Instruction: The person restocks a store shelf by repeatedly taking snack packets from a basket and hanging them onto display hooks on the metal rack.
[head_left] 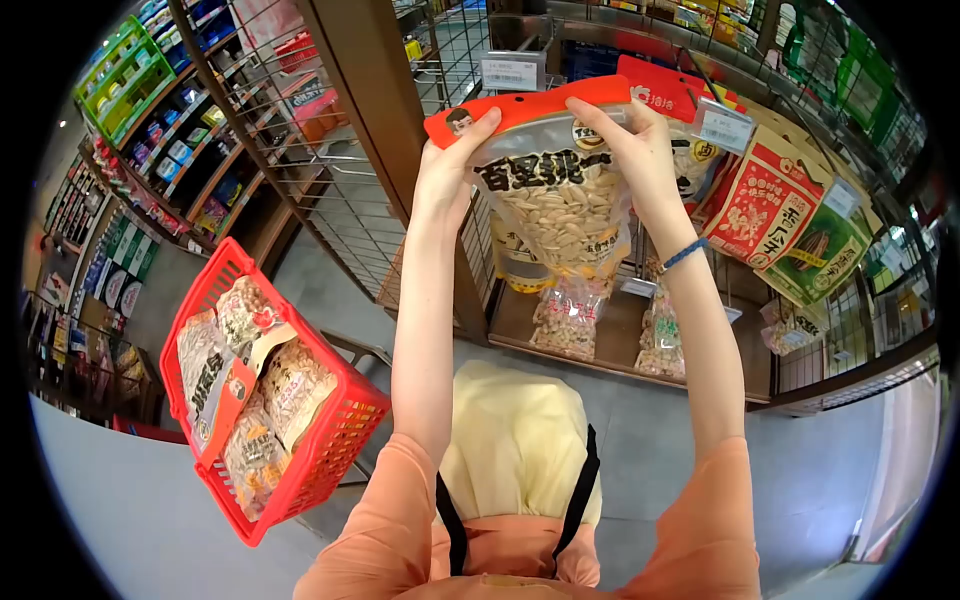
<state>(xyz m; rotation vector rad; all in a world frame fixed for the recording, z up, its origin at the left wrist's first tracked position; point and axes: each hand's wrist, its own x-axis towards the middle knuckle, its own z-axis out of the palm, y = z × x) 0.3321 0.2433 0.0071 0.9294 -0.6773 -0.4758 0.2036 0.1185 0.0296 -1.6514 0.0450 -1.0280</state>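
Both my hands grip a clear bag of sunflower seeds (555,210) by its red top strip, in front of the rack. My left hand (452,172) pinches the upper left corner, thumb on the front. At the upper right, my right hand (640,150) holds it the same way, with a blue braided band on the wrist. The bag hangs upright with black lettering and pale striped seeds showing. Other bags hang just behind it, partly hidden, among them a clear bag of nuts or seeds (568,322).
A red shopping basket (335,440) with several packed snack bags stands at left. Red and green seed packets (765,195) hang on the rack at right, under price tags (722,127). A brown post (365,90) and wire grid stand left of the rack.
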